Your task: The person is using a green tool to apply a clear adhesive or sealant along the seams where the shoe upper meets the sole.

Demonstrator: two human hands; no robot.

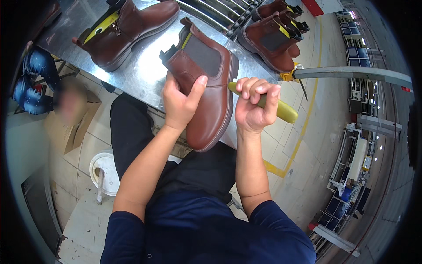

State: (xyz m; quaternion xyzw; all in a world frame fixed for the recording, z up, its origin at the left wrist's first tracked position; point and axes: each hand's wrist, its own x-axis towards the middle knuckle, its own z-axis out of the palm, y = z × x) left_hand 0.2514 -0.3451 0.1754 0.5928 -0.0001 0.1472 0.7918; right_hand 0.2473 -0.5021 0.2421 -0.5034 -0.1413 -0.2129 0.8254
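Head view. One brown ankle boot, dark elastic side panel, toe toward the wearer's lap, shaft over the metal table; whether it rests there cannot be told. Left hand: clamped on the boot, thumb across its side, other fingers largely hidden. Right hand: fingers curled tightly round a yellow-green handle, one end at the boot's sole edge; contact there unclear. One further brown boot, on its side, upper left of the table. Several brown boots, grouped at upper right. Metal bars, between these. White bucket lid with hose, lower left.
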